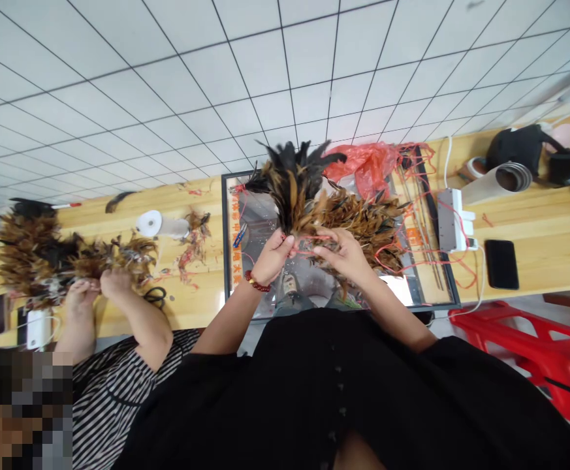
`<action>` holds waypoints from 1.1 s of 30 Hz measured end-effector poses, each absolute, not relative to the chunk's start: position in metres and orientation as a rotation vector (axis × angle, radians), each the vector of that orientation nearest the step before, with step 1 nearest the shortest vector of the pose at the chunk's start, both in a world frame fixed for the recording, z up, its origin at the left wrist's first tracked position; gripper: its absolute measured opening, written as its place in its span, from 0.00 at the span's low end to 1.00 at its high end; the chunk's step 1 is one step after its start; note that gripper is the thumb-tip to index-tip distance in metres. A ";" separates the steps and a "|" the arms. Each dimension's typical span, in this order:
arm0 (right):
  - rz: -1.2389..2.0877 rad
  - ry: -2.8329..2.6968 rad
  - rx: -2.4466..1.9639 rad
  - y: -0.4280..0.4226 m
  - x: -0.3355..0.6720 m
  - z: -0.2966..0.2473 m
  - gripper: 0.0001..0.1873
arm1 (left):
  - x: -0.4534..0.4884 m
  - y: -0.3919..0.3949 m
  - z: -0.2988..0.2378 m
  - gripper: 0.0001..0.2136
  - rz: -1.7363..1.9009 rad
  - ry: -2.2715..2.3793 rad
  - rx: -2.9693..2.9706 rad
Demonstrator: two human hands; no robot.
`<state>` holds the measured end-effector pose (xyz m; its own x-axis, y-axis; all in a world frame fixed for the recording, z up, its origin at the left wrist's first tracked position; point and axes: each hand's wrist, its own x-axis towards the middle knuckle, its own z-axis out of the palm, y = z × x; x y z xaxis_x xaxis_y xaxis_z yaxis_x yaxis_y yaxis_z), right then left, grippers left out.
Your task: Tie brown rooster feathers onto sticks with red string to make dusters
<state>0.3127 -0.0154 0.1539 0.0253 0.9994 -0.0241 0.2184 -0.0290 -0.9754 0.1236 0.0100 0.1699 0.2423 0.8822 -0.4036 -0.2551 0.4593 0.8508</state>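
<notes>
A feather bundle (292,186), black and golden brown, fans outward; thin red string (307,252) loops near its gathered base.

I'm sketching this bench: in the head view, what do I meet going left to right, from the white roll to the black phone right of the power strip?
White roll, small blue tool, left hand pinching the feather bundle, right hand, white power strip, black phone.

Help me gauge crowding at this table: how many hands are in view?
4: the wearer's left hand at the feather bundle, right hand at the red string; co-worker's left hand and co-worker's right hand among feathers at left. No others show.
</notes>
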 end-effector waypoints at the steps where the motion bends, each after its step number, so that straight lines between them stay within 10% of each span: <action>1: 1.020 -1.351 -1.417 -0.012 0.310 0.156 0.18 | 0.126 0.008 0.170 0.15 0.856 1.041 0.736; 33: 1.239 -0.865 -1.275 0.005 0.287 0.146 0.20 | 0.145 0.002 0.159 0.19 0.726 1.019 0.545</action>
